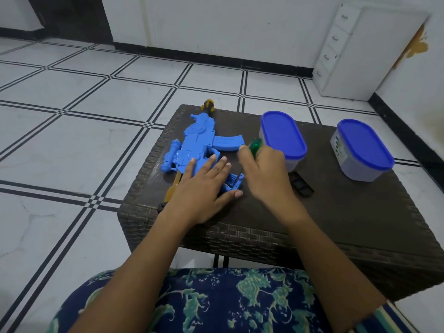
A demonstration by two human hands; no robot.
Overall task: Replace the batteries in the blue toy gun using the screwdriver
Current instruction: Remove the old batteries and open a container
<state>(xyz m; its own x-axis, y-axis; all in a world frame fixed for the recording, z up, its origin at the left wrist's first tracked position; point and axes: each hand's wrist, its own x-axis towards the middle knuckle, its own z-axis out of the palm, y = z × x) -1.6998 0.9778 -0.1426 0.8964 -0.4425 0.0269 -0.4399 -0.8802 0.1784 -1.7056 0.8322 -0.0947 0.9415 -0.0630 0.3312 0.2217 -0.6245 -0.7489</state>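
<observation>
Lying on its side on the left half of the dark woven counter (336, 212), the blue toy gun (197, 143) points its black-and-yellow muzzle (208, 105) toward the far edge; its yellow stock (175, 186) runs toward the near-left corner. The left hand (204, 188) rests flat on the rear of the gun body, fingers (217, 164) straight and spread, thumb out to the right. This hand covers most of the grip section, so what lies beneath it cannot be told.

The right hand (264, 171) grips the screwdriver (255, 145), fingers curled round the green handle, whose top shows above the fist. The thin shaft slants down and left to the blue part of the gun exposed between the two hands. Whether the tip sits in a screw is too small to tell.

Two oval containers with blue lids stand on the counter. The left container (283, 135) sits just behind the right hand, close to the screwdriver handle; the right container (362, 150) stands well apart on the right side. A black ribbed piece (301, 186) lies flat on the counter just right of the right wrist.

Beyond the counter, a white tiled floor (96, 104) with black lines extends to the wall, and a white drawer unit (341, 51) stands in the far right corner. Patterned cloth (216, 304) in blue and green covers the person's lap.
</observation>
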